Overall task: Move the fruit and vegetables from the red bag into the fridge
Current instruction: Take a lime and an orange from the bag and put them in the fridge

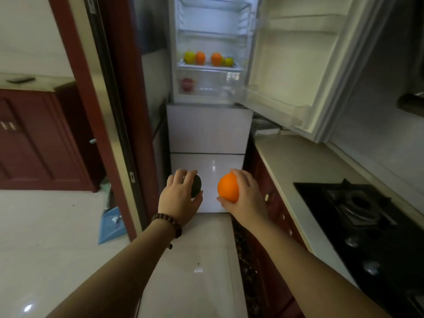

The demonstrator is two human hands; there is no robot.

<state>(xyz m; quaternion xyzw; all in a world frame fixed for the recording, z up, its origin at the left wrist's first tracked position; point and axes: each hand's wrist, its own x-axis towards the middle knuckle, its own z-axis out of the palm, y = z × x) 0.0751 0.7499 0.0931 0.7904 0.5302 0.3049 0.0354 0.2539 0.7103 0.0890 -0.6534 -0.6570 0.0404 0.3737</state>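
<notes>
The fingers (181,177) of the left hand (180,198) curl over a dark, rounded fruit (196,185), probably an avocado, with the thumb hooked beneath it. A beaded bracelet (167,224) circles that wrist. The right hand (244,195) grasps an orange (228,187), fingers wrapped over its right side and the thumb pressed under it. Both arms reach forward above the pale floor, the two fruits held side by side and apart, in front of the closed lower drawers of the fridge (210,131).

Farther off, the upper fridge door (298,72) stands swung open to the right. On a lit shelf (210,66) inside sit a yellow-green fruit (190,57), two more oranges (200,58) and, at the right end, a small green fruit (228,61). In the clear drawer below lies a red fruit (187,84), at its left side.

On the right, a pale tabletop (296,161) carries a black gas hob (358,210). On the left is a dark red doorframe (75,72), with a blue dustpan (110,224) near its base.
</notes>
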